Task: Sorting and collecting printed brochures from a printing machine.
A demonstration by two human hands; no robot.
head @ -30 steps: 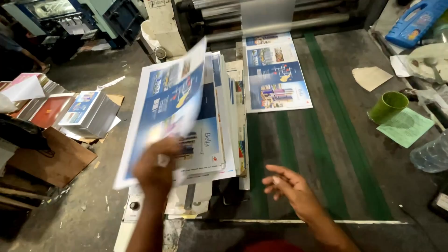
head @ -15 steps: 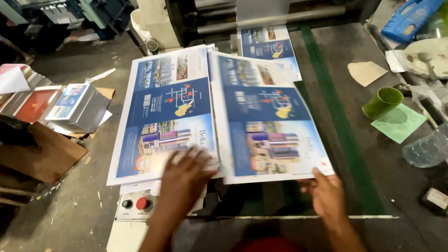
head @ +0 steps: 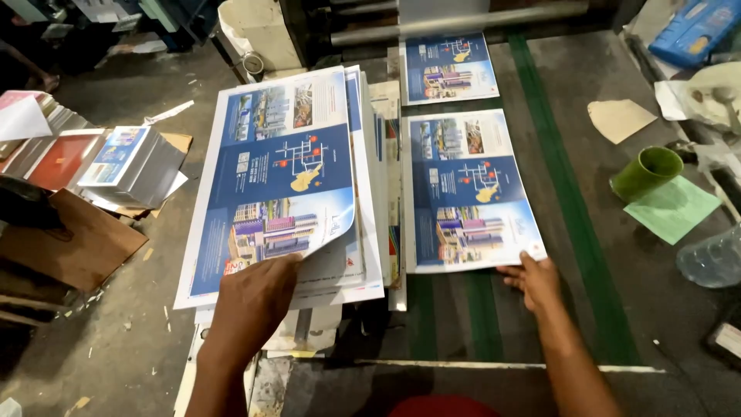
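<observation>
Head view: left hand (head: 258, 297) palm down on near edge of printed sheet stack (head: 285, 177), forearm coming up from bottom of frame, fingers together, pressing top sheet; its corner curls up beside hand. Right hand (head: 532, 279) w/ fingers spread slightly, tips on near edge of single printed sheet (head: 467, 191), flat on dark conveyor table (head: 587, 255), just right of stack. Sheets blue/white, building pics and map. Green cup (head: 647, 173) further right.
</observation>
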